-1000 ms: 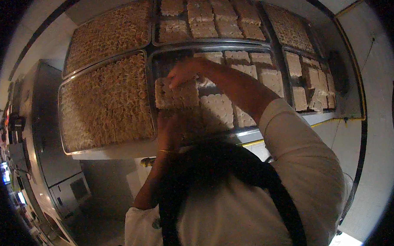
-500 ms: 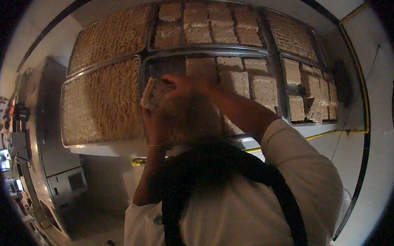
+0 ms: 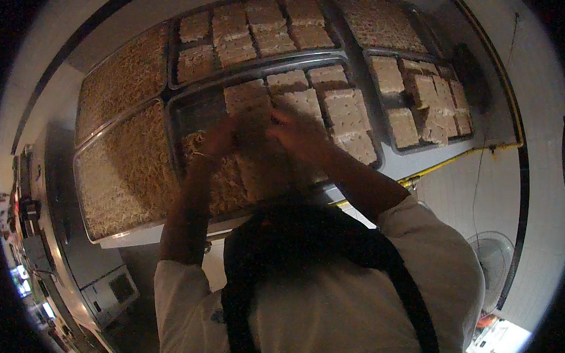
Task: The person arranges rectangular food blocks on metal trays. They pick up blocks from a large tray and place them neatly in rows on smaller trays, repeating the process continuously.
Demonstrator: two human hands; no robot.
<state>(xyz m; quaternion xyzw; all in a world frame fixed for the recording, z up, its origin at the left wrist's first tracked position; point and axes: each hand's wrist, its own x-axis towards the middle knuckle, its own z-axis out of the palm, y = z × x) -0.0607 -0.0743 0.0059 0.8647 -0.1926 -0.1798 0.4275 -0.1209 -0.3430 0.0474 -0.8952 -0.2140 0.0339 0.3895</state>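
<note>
My left hand (image 3: 220,138) and my right hand (image 3: 296,135) face each other over the near middle metal tray (image 3: 193,106). Between them is a pale tan slab (image 3: 251,129), deep in shadow, with the fingers of both hands closed against its opposite sides. More dimpled slabs (image 3: 352,109) lie in rows in the tray's right part, some stacked on others. Below my left hand, a rough, strand-like crumbly layer (image 3: 223,185) covers the tray's near left part. Shadow hides exactly how the fingertips meet the slab.
To the left stand two trays filled with a rough golden layer (image 3: 124,176). A far tray (image 3: 253,60) and a right-hand tray (image 3: 396,149) hold more slabs. A metal cabinet (image 3: 88,227) stands left; a fan (image 3: 494,262) and yellow hose (image 3: 437,162) are at right.
The view has shifted, so the trays sit further left and tilted. The slab, tipped up in both hands before, is now lower and flatter, further right over the tray's slabs.
</note>
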